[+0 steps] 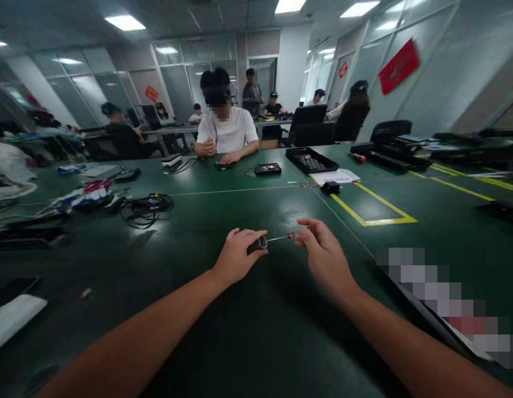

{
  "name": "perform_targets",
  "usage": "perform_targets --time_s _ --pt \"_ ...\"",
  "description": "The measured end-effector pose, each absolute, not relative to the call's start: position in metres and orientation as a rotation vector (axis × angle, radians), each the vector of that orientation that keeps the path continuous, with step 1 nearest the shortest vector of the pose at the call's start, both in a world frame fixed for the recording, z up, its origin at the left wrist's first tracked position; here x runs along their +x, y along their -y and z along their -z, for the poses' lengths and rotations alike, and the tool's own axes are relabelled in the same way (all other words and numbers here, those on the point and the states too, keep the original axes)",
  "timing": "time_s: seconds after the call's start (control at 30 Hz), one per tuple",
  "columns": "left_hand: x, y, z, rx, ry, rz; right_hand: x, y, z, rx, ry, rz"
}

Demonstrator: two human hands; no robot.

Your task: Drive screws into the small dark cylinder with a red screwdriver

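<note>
- Head view, far left: a white cloth or sheet (18, 318) lies near the edge of the green table (198, 218), beside a flat dark thing; a black tray (28, 235) sits beyond.
- Further right, a red cable (98, 186) lies bunched among other wires, and a loose coil of black cable (146, 209) rests nearer the person.
- Left hand (235, 258): thumb and fingers pinch a short dark cylinder (262, 242) in front of the person, its round, ringed end turned to the right.
- Across the table, a co-worker in a white shirt (229, 131) sits with one hand raised and the other down on a small dark item.
- Between the person's hands runs a screwdriver (291, 236), its thin shaft pointing left at the ringed end; whether the tip touches the cylinder, I cannot tell.
- A black box (268, 169) stands beyond, left of a black parts tray (331, 165) filled with small pieces.
- Right hand (326, 260): thumb and fingers close on the screwdriver's red handle.
- Behind that hand, a small black block (331, 188) sits beside white paper (337, 175).
- Further right, yellow tape (389, 222) marks the tabletop; nearer, a blurred-out sheet (439, 301) lies beside the right forearm.
</note>
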State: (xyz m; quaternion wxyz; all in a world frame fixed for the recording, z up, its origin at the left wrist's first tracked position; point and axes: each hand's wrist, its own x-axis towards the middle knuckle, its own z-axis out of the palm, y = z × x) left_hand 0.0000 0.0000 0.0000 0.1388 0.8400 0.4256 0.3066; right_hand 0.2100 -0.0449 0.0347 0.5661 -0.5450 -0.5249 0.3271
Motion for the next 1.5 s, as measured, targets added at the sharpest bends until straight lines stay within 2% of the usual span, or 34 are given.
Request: perform_targets --time_s 0.2,0.53,0.77,1.07,1.5 --pt "0.001 0.001 -0.001 2.434 -1.234 -0.835 0.212 0.044 -0.036 -1.367 1.309 -0.767" --pt "0.002 0.003 -0.005 2.404 -1.256 -0.850 0.210 0.038 -0.022 -1.186 1.172 -0.844" --pt "0.000 0.000 -0.007 2.515 -1.217 -0.806 0.216 0.027 -0.024 -1.135 0.589 -1.349" --pt "0.000 0.001 -0.005 2.499 -1.208 -0.808 0.212 0.031 -0.020 -1.124 0.898 -0.959" --pt "-0.001 0.001 0.000 2.488 -1.185 -0.862 0.210 0.041 -0.028 -1.191 1.205 -0.831"
